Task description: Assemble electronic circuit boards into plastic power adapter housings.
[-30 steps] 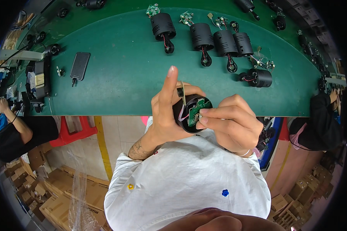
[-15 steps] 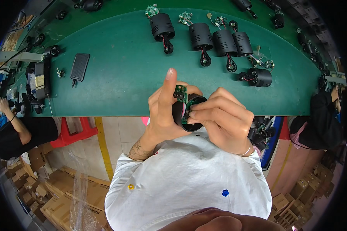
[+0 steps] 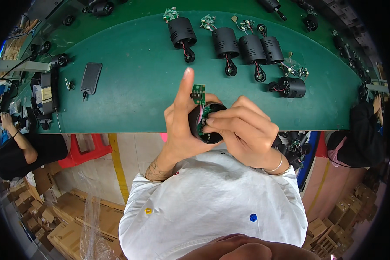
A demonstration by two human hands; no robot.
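- Holding a black round housing (image 3: 206,125) over the near edge of the green worktop (image 3: 134,86), the left hand (image 3: 182,130) wraps it from the left, fingers clamped on its side, forefinger sticking straight up.
- Right hand (image 3: 242,130) covers the housing's right half; its fingers are pinched together on a green circuit board (image 3: 203,121) seated in the housing's open face.
- A second small green board (image 3: 198,93) stands above the housing's rim, beside the raised forefinger; what joins it to the housing is too small to make out.
- Most of the housing is hidden by both hands; only part of its open face shows.
- Four black cylinders (image 3: 225,41) with wired ring parts stand in a row at the far side of the worktop; a fifth (image 3: 292,86) lies on its side to the right.
- A dark flat phone-like slab (image 3: 91,77) lies at left, well apart from the hands.
- Other people's sleeves show at the left and right rims, bent by the lens.
- Cardboard boxes (image 3: 69,216) lie on the floor below, partly cut off.
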